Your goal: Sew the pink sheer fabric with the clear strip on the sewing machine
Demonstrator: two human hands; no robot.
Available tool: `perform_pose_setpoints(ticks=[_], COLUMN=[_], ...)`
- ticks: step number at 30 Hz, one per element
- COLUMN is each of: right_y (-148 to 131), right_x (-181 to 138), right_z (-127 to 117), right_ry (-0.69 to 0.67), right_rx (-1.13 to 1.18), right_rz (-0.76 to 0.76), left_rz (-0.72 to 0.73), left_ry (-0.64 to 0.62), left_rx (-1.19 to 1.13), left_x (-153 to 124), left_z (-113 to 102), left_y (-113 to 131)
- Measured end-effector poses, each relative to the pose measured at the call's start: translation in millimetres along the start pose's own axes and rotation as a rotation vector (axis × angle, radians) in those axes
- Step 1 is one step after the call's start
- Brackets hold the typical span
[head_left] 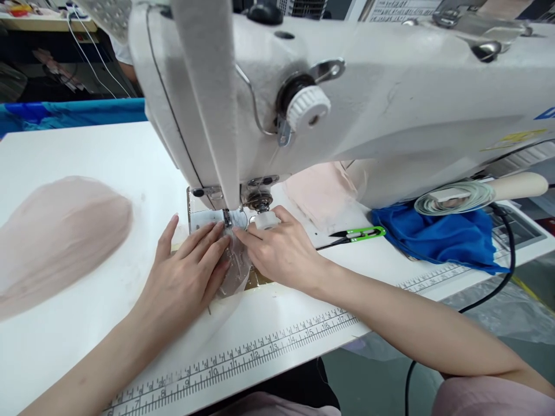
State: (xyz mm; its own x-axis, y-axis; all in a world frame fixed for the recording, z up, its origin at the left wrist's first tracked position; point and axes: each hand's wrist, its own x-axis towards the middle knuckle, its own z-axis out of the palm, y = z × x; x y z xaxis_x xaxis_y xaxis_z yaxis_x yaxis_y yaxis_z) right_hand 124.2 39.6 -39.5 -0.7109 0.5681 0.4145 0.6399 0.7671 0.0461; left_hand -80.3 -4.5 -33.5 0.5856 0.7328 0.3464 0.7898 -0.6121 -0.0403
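A piece of sheer pale fabric (236, 268) lies under the presser foot (226, 217) of a white sewing machine (191, 110). My left hand (184, 268) rests flat on the fabric just left of the foot, fingers stretched and the thumb apart. On the other side, my right hand (281, 248) has its fingers bent and drawn in at the fabric's edge, the index fingertip close to the foot. Its thumb is hidden beneath the hand. A small white part (265, 220) of the machine sits beside the right fingers.
More sheer pink fabric (69, 231) is spread on the left of the white table. Pink pieces (323, 193) lie behind my right hand. Green thread snips (364, 233), blue cloth (437, 234) and a coiled pale-green strip (455, 197) are at right. A printed ruler (260, 352) follows the front edge.
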Motion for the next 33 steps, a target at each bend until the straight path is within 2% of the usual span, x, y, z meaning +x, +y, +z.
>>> perform_pose_setpoints(ticks=[22, 27, 30, 31, 33], right_y=[-0.9, 5.5, 9.7, 10.7, 11.9], right_x=[2.8, 4.7, 6.5, 6.9, 7.2], right_z=[-4.5, -24.0, -36.8, -39.4, -41.6], right_ry=[-0.064, -0.148, -0.233, -0.246, -0.256], right_rx=[0.012, 0.145, 0.256, 0.274, 0.289], right_rz=[0.037, -0.036, -0.106, -0.125, -0.149], left_rz=[-0.079, -0.099, -0.09, -0.075, -0.059], left_ry=[-0.035, -0.01, -0.149, -0.209, -0.253], left_rx=[-0.079, -0.15, -0.282, -0.303, -0.274], left_x=[1.3, 0.1, -4.7, -6.4, -9.1], left_z=[0.3, -17.5, -35.5, -39.5, -41.6], left_y=[-3.1, 1.4, 10.0, 12.8, 16.5])
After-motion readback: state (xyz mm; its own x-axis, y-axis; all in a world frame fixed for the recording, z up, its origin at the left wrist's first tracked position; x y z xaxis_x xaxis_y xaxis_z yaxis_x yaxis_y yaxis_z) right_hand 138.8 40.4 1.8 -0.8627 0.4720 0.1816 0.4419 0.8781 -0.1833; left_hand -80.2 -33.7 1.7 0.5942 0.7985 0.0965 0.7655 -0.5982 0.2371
